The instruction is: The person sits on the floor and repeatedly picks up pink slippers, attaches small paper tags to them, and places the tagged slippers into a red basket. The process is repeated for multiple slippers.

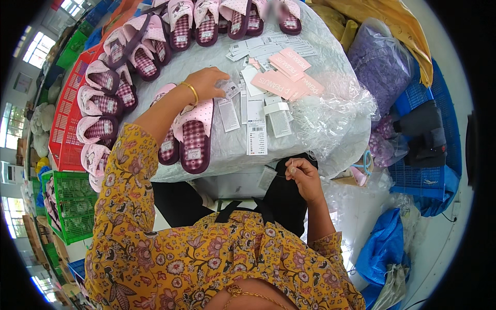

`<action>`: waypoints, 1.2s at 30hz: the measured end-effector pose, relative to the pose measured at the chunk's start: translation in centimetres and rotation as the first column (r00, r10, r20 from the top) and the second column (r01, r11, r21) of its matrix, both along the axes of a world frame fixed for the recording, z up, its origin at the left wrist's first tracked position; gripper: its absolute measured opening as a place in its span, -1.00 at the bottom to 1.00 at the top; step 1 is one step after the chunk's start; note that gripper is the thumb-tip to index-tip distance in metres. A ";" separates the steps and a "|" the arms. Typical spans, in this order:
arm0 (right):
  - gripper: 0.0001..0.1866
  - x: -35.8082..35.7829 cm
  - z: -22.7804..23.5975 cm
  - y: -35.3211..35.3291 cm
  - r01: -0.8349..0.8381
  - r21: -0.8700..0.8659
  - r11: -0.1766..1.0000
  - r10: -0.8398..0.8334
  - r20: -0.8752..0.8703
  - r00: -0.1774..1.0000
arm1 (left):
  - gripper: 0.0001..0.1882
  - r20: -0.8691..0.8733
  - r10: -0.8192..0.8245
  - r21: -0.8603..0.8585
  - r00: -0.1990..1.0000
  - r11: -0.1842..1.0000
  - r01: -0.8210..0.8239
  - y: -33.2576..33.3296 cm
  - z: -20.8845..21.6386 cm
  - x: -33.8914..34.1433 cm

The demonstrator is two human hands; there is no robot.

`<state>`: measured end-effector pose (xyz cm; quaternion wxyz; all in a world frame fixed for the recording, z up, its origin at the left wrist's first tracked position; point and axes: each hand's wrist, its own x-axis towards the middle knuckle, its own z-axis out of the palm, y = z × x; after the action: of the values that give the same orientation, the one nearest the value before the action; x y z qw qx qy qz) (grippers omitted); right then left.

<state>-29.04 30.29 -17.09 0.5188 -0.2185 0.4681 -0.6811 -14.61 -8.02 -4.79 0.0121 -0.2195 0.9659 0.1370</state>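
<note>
My left hand [205,84], with a gold bangle at the wrist, reaches over the table with fingers bent at a small whitish tag [231,90]. Below that wrist lies a pair of pink slippers with plum checked insoles; the nearer slipper [195,135] shows fully, while my forearm partly covers the other [168,145]. Close to my lap, my right hand [304,178] pinches a thin string. A small pale tag [267,177] appears to hang from it, left of the fingers. White barcode labels [257,128] and a narrow tag [228,114] lie between the hands.
Similar slippers [181,25] line the table's far and left edges. Pink cards [281,82] and a clump of clear plastic strings [330,116] lie right of centre. Red [72,119] and green crates [70,206] stand left; a purple-filled bag [380,62] and blue basket [421,175] stand right.
</note>
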 end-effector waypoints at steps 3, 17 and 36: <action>-0.96 0.0 0.3 0.0 -0.005 0.019 1.000 0.005 0.007 1.000 | -0.61 0.003 -0.072 0.071 0.997 0.995 0.072 -0.7 -0.4 -1.0; -0.91 0.1 -0.3 -0.1 0.004 -0.029 1.000 -0.004 0.023 1.000 | -0.81 -0.109 0.117 0.421 0.987 0.905 -0.061 -2.6 0.9 -0.9; -0.81 5.0 12.3 -4.1 -0.024 0.023 0.999 0.028 -0.224 0.974 | -0.84 -0.432 0.570 0.825 0.699 0.562 0.052 9.1 3.6 3.4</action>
<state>-23.99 26.21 -4.77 0.4738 -0.2947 0.5276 -0.6406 -11.21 1.04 -1.20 -0.2572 -0.2783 0.6913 0.6152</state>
